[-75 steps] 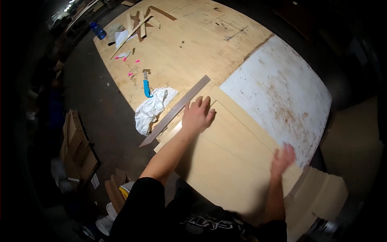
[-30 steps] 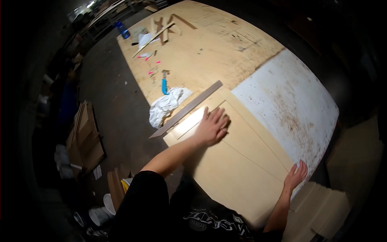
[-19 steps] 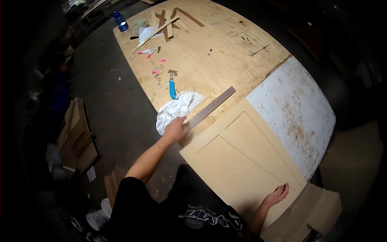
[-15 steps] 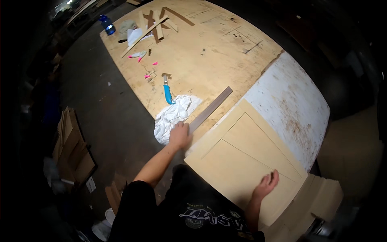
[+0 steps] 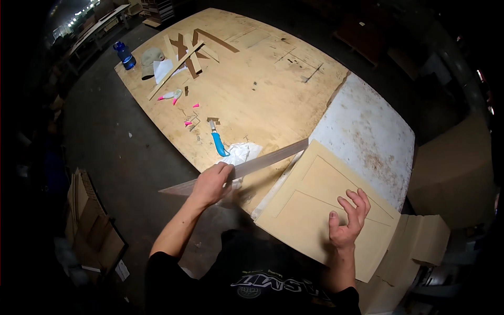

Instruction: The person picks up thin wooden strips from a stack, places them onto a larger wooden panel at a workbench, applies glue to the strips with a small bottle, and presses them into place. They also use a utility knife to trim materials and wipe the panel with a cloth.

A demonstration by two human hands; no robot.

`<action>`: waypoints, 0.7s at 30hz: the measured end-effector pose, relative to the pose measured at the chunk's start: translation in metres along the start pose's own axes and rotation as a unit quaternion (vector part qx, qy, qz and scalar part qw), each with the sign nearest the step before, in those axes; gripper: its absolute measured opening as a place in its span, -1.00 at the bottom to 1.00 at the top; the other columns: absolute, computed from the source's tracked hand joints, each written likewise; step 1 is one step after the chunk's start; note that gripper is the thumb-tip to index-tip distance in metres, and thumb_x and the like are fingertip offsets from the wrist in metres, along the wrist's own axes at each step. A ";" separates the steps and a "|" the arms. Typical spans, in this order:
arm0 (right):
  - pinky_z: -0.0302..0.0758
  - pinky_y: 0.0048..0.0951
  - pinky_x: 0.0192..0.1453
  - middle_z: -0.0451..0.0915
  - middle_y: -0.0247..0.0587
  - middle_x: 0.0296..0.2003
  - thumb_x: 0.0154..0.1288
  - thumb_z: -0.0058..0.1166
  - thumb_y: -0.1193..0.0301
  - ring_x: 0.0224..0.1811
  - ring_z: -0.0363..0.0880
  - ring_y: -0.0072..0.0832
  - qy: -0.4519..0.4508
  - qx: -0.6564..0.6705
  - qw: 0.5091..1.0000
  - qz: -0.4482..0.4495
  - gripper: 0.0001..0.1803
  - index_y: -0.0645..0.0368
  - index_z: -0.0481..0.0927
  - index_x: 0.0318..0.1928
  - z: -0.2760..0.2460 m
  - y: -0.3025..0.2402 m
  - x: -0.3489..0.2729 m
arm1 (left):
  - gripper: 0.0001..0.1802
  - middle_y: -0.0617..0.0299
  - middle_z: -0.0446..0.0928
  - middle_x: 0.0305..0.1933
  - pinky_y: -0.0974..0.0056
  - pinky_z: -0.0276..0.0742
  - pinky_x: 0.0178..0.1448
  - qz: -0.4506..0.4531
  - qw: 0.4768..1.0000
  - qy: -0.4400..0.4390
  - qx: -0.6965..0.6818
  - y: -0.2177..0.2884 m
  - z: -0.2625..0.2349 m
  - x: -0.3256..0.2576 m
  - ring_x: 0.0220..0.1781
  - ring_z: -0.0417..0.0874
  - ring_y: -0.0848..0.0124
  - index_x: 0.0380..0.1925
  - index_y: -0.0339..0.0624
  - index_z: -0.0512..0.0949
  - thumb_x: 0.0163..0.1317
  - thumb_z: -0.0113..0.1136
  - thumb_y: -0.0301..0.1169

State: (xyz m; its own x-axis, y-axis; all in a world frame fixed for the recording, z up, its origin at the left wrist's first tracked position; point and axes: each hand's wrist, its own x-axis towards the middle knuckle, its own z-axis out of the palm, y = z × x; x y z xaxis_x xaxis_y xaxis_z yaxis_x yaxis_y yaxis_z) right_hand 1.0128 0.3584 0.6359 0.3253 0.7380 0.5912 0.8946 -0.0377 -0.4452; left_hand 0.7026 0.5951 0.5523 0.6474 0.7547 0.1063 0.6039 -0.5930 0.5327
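Observation:
My left hand (image 5: 212, 184) is closed around a long, dark brown wood strip (image 5: 270, 156) with a pointed near-left end. Its far end reaches the corner where a pale wood panel (image 5: 310, 212) meets the table's white part. Under the strip lies a crumpled white cloth (image 5: 242, 152), partly hidden by it. My right hand (image 5: 349, 218) hovers over the panel, fingers spread and holding nothing. Thin lines form angled outlines on the panel's face. Just beyond the cloth rests a blue-handled tool (image 5: 219, 145) with a short metal blade.
Pink-tipped glue bottles (image 5: 170, 96) and small bits lie along the table's left side. Wood strips (image 5: 184, 52), a cap (image 5: 151, 62) and a blue bottle (image 5: 125, 55) are at the far left. Cardboard (image 5: 415, 252) stands at right; brown boards (image 5: 94, 218) lie on the floor at left.
My left hand has lifted the brown strip off the table and drawn it left toward me, turning it. My right hand has risen and spread its fingers. The view has shifted slightly.

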 end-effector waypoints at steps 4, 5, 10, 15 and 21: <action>0.28 0.06 0.48 0.57 -0.13 0.22 0.01 0.42 0.38 0.44 0.32 0.06 -0.056 -0.054 0.996 -0.052 -0.55 0.06 0.75 0.00 0.001 -0.004 0.018 | -0.50 0.15 0.61 -0.07 0.09 0.63 0.06 0.169 0.969 0.098 0.149 -0.022 -0.025 0.009 -0.10 0.67 0.16 0.01 -0.15 0.58 -0.04 0.33 -0.51; 0.27 0.05 0.48 0.57 -0.15 0.23 -0.01 0.44 0.35 0.45 0.32 0.06 -0.074 -0.072 0.993 -0.055 -0.54 0.04 0.76 0.00 0.002 -0.004 0.019 | -0.49 0.17 0.61 -0.08 0.09 0.62 0.05 0.177 0.967 0.110 0.147 -0.022 -0.035 0.012 -0.12 0.66 0.15 0.02 -0.15 0.58 -0.05 0.33 -0.51; 0.25 0.04 0.49 0.57 -0.16 0.24 0.01 0.45 0.30 0.46 0.31 0.02 -0.076 -0.072 0.993 -0.062 -0.53 0.02 0.76 0.02 -0.002 -0.015 0.022 | -0.38 0.17 0.63 -0.09 -0.10 0.60 0.32 0.265 0.950 0.113 0.121 -0.016 -0.054 0.009 -0.04 0.69 0.13 0.03 -0.11 0.60 -0.17 0.50 -0.49; 0.33 -0.01 0.47 0.64 -0.04 0.13 0.31 0.29 0.21 0.33 0.49 -0.02 -0.282 0.012 0.953 0.111 -0.61 0.07 0.73 0.09 -0.008 -0.002 0.000 | -0.58 0.33 0.61 0.00 -0.17 0.21 0.67 0.431 0.897 -0.018 0.100 0.036 -0.006 0.013 0.10 0.67 0.37 0.12 -0.01 0.59 0.22 0.23 -0.37; 0.64 -0.39 -0.16 0.73 -0.08 -0.30 0.76 -0.46 0.06 -0.35 0.70 -0.42 -0.450 0.347 0.645 0.511 -0.34 0.36 0.62 -0.03 0.002 0.052 -0.135 | -0.49 0.19 0.63 0.21 -0.17 0.33 0.58 0.404 0.908 0.079 0.080 0.061 0.041 0.037 0.22 0.64 0.07 0.18 -0.01 0.56 0.18 0.28 -0.31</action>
State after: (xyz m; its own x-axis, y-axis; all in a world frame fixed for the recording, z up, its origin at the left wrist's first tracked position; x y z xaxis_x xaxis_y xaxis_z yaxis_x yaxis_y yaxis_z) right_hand 1.0152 0.2581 0.5319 0.0473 0.6701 -0.7408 -0.1006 -0.7346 -0.6710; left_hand 0.7827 0.5749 0.5543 0.8414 0.0788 0.5346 0.0294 -0.9945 0.1003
